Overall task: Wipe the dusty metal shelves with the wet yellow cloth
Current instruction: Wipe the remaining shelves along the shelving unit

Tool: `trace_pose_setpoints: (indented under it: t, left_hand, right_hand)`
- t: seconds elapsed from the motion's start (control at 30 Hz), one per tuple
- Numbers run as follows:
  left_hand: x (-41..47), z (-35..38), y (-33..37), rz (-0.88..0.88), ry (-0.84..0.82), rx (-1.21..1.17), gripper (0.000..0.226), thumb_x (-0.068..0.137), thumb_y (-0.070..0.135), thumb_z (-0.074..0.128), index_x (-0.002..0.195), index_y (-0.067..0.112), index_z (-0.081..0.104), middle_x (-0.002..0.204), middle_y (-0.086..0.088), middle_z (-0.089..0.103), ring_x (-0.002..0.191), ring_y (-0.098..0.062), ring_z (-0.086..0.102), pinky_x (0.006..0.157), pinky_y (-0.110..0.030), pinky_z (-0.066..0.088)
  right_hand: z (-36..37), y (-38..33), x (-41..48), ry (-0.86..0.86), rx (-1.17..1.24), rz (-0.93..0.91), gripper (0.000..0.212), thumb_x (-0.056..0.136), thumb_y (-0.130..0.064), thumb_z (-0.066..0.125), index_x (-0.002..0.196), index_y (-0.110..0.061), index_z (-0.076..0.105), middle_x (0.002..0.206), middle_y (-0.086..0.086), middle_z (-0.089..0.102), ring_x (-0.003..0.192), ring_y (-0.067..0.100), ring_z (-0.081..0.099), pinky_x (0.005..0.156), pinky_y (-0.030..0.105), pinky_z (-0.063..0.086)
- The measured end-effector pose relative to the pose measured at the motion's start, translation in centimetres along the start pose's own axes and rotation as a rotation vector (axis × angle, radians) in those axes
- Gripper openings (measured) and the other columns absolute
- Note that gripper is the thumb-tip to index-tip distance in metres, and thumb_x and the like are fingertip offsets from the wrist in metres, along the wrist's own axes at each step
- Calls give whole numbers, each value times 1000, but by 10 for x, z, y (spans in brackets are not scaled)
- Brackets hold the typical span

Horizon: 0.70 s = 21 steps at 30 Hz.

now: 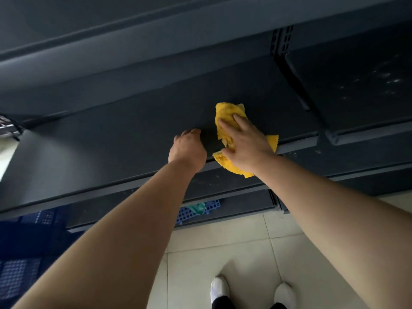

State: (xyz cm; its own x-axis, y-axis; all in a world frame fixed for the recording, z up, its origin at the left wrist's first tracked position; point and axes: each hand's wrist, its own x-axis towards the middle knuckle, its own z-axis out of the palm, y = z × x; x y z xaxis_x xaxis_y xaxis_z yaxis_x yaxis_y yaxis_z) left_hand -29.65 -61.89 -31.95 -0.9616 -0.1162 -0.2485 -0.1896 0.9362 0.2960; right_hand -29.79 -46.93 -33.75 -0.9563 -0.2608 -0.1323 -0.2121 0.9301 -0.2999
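Note:
A dark grey metal shelf [116,139] runs across the middle of the head view. The yellow cloth [225,112] lies crumpled on its right part, one corner hanging over the front edge. My right hand [245,143] presses flat on the cloth, fingers spread, gripping it against the shelf. My left hand [187,148] sits just left of the cloth with its fingers curled, knuckles resting on the shelf surface near the front edge, holding nothing.
More shelves sit above and below; a neighbouring shelf [361,85] at right shows pale dust specks. A perforated upright post [282,41] joins the units. Blue plastic crates [191,214] stand under the lowest shelf. Tiled floor [234,241] and my white-socked feet [219,288] are below.

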Motion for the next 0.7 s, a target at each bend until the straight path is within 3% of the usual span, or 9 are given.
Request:
trace_pose_setpoints:
  t: [0.13,0.23,0.37,0.57,0.7]
  left_hand:
    - [4,-1,11,-30,-45,123,55,92,4,44,146,14,34,147,-9,35,133,-31,33,103,-39,39]
    - [2,1,18,-43,-78,181,53,92,8,50,143,11,36,145,-9,35,131,-32,34,98,-42,42]
    - [-1,4,26,-70,-81,200,51,92,8,49,142,10,39,144,-9,37,131,-32,34,100,-43,42]
    - [-5,1,21,-44,-49,211,49,92,6,45,141,12,41,143,-8,40,129,-31,39,97,-40,43]
    - [-9,0,7,-42,32,132,43,90,2,47,133,8,49,135,-11,48,122,-30,46,91,-37,43]
  right_hand:
    - [-6,10,0,31,51,101,62,98,-22,46,152,-35,18,160,1,11,140,30,27,111,41,31]
    - [-19,41,-7,40,18,164,56,99,-18,42,150,-32,26,159,2,18,136,33,33,112,41,32]
    - [-34,79,-25,59,-6,268,55,99,-11,36,151,-26,29,159,6,17,139,34,29,114,42,29]
    - [-38,98,-41,121,25,398,58,96,-5,42,150,-22,30,158,8,19,138,36,32,106,48,38]
    - [-33,71,-33,111,16,358,62,94,-1,45,151,-19,28,156,10,24,139,33,30,107,40,34]
